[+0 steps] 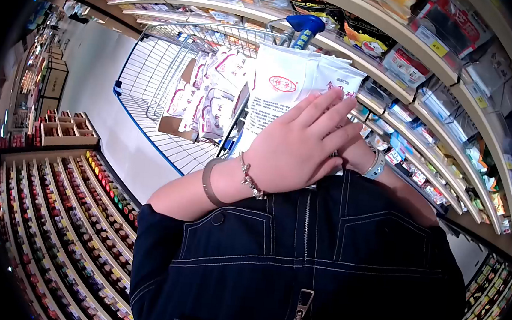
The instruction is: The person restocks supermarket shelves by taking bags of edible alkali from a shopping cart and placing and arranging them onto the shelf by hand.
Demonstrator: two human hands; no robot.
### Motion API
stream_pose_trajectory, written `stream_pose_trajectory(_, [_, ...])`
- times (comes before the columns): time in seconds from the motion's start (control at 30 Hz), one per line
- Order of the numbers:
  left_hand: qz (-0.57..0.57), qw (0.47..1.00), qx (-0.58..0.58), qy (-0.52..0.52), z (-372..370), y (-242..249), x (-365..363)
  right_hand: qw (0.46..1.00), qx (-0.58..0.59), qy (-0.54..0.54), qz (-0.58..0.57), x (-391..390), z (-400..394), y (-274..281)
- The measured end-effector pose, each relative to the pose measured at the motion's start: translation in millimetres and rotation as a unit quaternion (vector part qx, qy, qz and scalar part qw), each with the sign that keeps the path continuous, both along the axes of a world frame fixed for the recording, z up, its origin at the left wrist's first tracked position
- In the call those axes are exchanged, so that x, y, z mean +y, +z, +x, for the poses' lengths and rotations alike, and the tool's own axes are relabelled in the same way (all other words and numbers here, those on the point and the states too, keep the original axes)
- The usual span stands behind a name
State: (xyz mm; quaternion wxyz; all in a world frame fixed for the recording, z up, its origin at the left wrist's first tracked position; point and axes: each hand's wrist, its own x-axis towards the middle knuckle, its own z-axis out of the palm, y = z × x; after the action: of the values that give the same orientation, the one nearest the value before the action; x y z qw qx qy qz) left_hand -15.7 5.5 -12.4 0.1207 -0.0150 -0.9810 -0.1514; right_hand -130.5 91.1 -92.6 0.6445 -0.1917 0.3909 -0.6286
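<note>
Head view: I've got white packets (278, 71) at upper centre, front one showing a red oval logo and dark print, the one beside it purple characters. My left hand (302, 139) lies across them from the left, fingers extended toward upper right, not clenched. My right hand (353, 151) comes in from the right, behind the left one and mostly covered by it; can't tell its finger pose or grip. Metal bangle (209, 181) and charm bracelet (247, 174) on left wrist, pale band (376, 167) on right wrist.

Wire shopping cart (142, 94) at upper left, just past the packets, blue handle end (306, 24) at top centre. In the cart: open cardboard box (173, 126) with purple-and-white bags (214, 111). Shelves of bagged goods (415, 91) run top to right. Rows of small containers (61, 223) at lower left. My dark jacket (232, 236) fills bottom centre.
</note>
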Motion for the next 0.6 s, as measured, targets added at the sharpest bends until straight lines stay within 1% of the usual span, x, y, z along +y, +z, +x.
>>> stream_pose_trajectory(0.03, [0.008, 1.0, 0.014, 0.009, -6, -3, 2, 1.0, -0.003, -0.014, -0.002, 5, -2, -7])
stream_pose_trajectory(0.1, [-0.017, 0.999, 0.03, 0.028, -12, -8, 3, 0.999, -0.007, -0.042, -0.006, 16, -5, -21])
stream_pose_trajectory(0.17, [-0.047, 0.996, 0.058, 0.054, -17, -13, 2, 0.991, 0.07, -0.112, 0.001, 27, -8, -28])
stream_pose_trajectory(0.2, [-0.054, 0.992, 0.097, 0.053, -19, -17, 0, 0.987, 0.101, -0.119, 0.027, 32, -11, -29])
stream_pose_trajectory(0.3, [0.142, 0.97, 0.152, 0.129, -27, -22, -9, 0.993, 0.002, -0.108, 0.054, 50, -26, -53])
stream_pose_trajectory(0.33, [0.181, 0.967, 0.131, 0.124, -31, -29, -19, 0.989, -0.031, -0.124, 0.077, 53, -27, -46])
stream_pose_trajectory(0.37, [0.293, 0.944, 0.061, 0.14, -33, -41, -22, 0.983, -0.06, -0.137, 0.107, 58, -31, -49])
stream_pose_trajectory(0.4, [0.433, 0.886, -0.018, 0.166, -36, -51, -26, 0.983, -0.097, -0.126, 0.09, 63, -36, -56])
stream_pose_trajectory(0.43, [0.559, 0.801, -0.098, 0.189, -40, -59, -26, 0.982, -0.135, -0.113, 0.073, 68, -41, -61])
stream_pose_trajectory(0.47, [0.671, 0.711, -0.113, 0.179, -47, -66, -13, 0.982, -0.119, -0.119, 0.082, 75, -43, -61])
stream_pose_trajectory(0.5, [0.749, 0.635, -0.116, 0.15, -52, -70, -4, 0.983, -0.104, -0.123, 0.087, 79, -45, -62])
stream_pose_trajectory(0.57, [0.808, 0.54, -0.173, 0.162, -60, -83, 9, 0.984, -0.093, -0.127, 0.09, 93, -54, -63])
stream_pose_trajectory(0.6, [0.805, 0.535, -0.195, 0.165, -66, -85, 12, 0.985, -0.076, -0.12, 0.094, 97, -59, -62])
